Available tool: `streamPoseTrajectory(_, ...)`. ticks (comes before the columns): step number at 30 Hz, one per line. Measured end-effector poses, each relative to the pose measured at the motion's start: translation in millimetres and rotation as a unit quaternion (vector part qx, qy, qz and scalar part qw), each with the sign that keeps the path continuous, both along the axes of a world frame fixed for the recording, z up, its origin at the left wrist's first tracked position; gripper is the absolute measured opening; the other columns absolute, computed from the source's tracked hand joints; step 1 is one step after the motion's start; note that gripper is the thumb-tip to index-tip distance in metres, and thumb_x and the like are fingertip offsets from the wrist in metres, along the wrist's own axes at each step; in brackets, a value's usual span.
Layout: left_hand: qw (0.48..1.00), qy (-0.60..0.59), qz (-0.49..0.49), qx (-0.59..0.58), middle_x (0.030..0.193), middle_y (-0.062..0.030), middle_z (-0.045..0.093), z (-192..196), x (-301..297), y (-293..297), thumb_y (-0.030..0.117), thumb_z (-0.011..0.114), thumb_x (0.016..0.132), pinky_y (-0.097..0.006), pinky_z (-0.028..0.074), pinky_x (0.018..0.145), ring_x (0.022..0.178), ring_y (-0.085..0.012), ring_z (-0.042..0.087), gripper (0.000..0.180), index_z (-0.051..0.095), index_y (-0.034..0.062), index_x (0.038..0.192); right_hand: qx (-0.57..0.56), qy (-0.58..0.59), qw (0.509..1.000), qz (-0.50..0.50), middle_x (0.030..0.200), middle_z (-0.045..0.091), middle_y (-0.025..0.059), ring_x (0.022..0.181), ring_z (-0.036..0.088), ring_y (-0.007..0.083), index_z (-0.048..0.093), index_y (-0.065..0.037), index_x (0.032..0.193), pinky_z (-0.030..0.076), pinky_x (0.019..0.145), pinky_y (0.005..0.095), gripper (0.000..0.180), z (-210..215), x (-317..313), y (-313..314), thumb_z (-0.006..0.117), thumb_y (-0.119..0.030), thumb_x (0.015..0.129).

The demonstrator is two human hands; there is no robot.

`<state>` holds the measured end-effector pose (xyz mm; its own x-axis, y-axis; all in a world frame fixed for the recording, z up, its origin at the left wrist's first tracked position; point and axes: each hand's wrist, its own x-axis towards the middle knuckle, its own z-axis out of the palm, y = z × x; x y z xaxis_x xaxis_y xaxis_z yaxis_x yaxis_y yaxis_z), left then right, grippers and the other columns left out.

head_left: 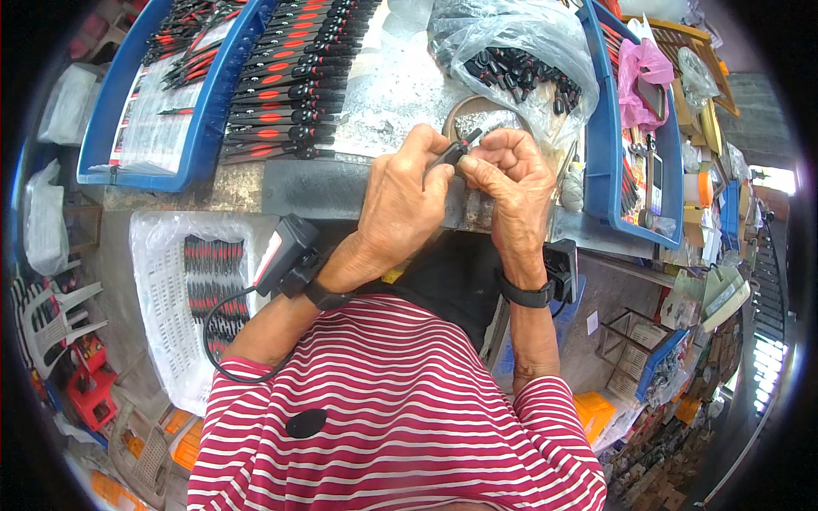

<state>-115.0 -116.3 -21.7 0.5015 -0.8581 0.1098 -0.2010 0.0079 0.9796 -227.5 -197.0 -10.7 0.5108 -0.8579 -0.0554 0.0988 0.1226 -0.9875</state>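
Black handle part, pinched between left hand, right hand

The blue tray is looking like smooth, shiny plastic. The clear bag is looking thin, crinkly and glossy. The bench top is looking like dull, scratched grey metal. The white basket is looking like matt plastic.

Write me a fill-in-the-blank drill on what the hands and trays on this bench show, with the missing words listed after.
1. Both hands, the left hand and the right hand, hold one small black part between their ____.
2. The rows of black-and-red tools lie in a tray coloured ____.
3. The loose black parts behind the hands sit in a clear plastic ____.
4. Each wrist wears a black ____ with a small device on it.

Missing words: fingertips; blue; bag; strap
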Motion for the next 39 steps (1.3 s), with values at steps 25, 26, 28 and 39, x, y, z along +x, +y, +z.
streamPoseTrajectory(25,0.951,0.291,-0.088,0.058,0.070,-0.0072,0.061,3.4,12.0,2.0,0.000,0.052,0.083,-0.019,0.041,0.050,0.056,-0.0058,0.049,0.012,0.051,-0.0030,0.094,-0.188,0.202,0.961,-0.019,0.079,0.063,0.0090,0.062,0.055,0.0141,0.062,0.002,0.096,0.044,0.057,0.0261,0.015,-8.7,-20.6,-27.0,0.057,-0.007,0.086)
streamPoseTrajectory(26,0.952,0.289,-0.085,0.059,0.070,-0.0072,0.061,3.4,14.0,2.6,0.000,0.052,0.083,-0.019,0.041,0.050,0.055,-0.0057,0.049,0.012,0.051,-0.0032,0.095,-0.292,0.244,0.924,-0.029,0.079,0.063,0.0109,0.063,0.058,0.0182,0.062,0.001,0.095,0.045,0.058,0.0288,0.014,-12.0,-18.2,-30.8,0.057,-0.006,0.084)
streamPoseTrajectory(28,0.952,0.288,-0.077,0.064,0.069,-0.0074,0.060,3.1,16.4,3.4,0.000,0.052,0.083,-0.019,0.040,0.050,0.055,-0.0057,0.048,0.013,0.051,-0.0037,0.094,-0.395,0.311,0.863,-0.048,0.080,0.061,0.0160,0.071,0.060,0.0329,0.061,-0.002,0.089,0.046,0.063,0.0386,0.012,-18.4,-14.5,-33.7,0.059,-0.004,0.078)
streamPoseTrajectory(39,0.952,0.285,-0.081,0.072,0.073,-0.0068,0.061,0.7,19.7,9.1,0.005,0.055,0.084,-0.016,0.032,0.044,0.053,-0.0045,0.045,0.019,0.048,-0.0012,0.100,-0.483,0.369,0.794,-0.025,0.077,0.060,0.0168,0.067,0.058,0.0366,0.058,-0.003,0.077,0.045,0.060,0.0434,0.002,-26.9,-7.2,-38.2,0.059,-0.004,0.076)
